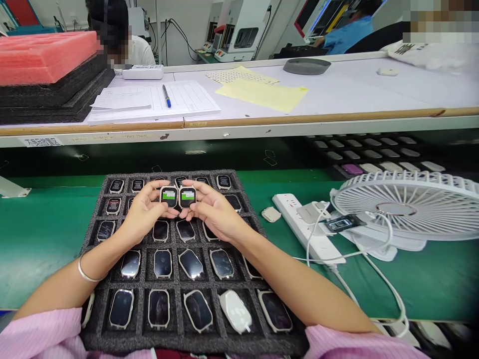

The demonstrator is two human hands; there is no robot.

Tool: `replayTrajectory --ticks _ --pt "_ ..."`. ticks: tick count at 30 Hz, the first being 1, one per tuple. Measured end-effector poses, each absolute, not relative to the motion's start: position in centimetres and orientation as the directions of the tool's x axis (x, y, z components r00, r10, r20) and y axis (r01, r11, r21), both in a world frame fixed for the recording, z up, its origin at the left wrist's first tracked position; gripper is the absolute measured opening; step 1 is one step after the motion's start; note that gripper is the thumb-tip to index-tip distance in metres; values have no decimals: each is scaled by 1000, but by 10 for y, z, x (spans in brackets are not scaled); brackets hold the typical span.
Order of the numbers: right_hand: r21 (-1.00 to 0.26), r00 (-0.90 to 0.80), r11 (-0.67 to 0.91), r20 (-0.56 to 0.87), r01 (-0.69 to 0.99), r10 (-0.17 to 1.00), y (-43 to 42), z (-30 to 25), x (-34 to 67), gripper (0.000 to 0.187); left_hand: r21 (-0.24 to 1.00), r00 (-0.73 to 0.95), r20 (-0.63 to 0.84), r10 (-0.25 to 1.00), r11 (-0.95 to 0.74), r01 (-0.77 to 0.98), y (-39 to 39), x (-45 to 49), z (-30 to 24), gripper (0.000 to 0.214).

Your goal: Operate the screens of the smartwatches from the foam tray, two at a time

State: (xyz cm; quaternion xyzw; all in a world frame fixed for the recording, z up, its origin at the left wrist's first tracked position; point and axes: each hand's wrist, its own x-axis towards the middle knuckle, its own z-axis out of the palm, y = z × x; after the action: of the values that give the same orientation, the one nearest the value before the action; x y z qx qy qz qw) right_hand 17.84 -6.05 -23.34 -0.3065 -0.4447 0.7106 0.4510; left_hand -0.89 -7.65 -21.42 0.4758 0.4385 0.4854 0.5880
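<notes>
1. Watches, a held pair: left watch (169, 196) and right watch (187, 197), just off frame centre toward 9 o'clock, above the foam tray (140, 299). Side by side, screens lit, green and white blocks. Touching or a hair apart: can't tell.
2. Left hand (145, 212): narrow grip, thumb and fingers closed round the left watch's edge.
3. Right hand (214, 212): same narrow pinch on the right watch. Fingertips of both hands come together below the watches.
4. Hidden: hands and forearms cover part of the tray, so full watch count not possible. Watch at the tray's 7 o'clock corner mostly behind the sleeve (45, 331). Screen text too small to read.
5. Cut off: fan (404, 204) at 3 o'clock runs out of frame. Second tray (352, 154), between 2 and 3 o'clock, dim under the shelf (337, 94). Upper right corner pixelated.
6. Counts: held watches 2; tray's near row 6, one of them white back up (235, 311); far row 6, some partly behind fingers. Fan 1, power strip (314, 229) 1 at 4 o'clock, pen (166, 96) 1 between 10 and 11, yellow sheets (262, 94) 2 at 12.
</notes>
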Motion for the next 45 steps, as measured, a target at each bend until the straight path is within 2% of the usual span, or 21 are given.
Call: replayTrajectory --ticks 6,30,35,40,45 --pt "-934 -382 -162 -30 -319 924 -59 -234 178 35 972 161 -128 979 156 -178 -79 -8 -208 40" --pt "-946 -366 -133 -17 -295 931 -59 -233 177 39 972 163 -124 979 153 -178 -79 -9 -209 38" --pt "-924 -386 -173 -31 -340 922 -59 -233 177 46 975 140 -95 986 120 -189 -78 -8 -209 41" --pt "-926 -387 -169 -27 -337 922 -57 -235 179 39 971 137 -109 985 135 -199 -77 -10 -211 35" --pt "-914 -409 -180 -17 -363 912 -58 -235 179 47 982 152 -58 987 84 -172 -77 -9 -213 50"
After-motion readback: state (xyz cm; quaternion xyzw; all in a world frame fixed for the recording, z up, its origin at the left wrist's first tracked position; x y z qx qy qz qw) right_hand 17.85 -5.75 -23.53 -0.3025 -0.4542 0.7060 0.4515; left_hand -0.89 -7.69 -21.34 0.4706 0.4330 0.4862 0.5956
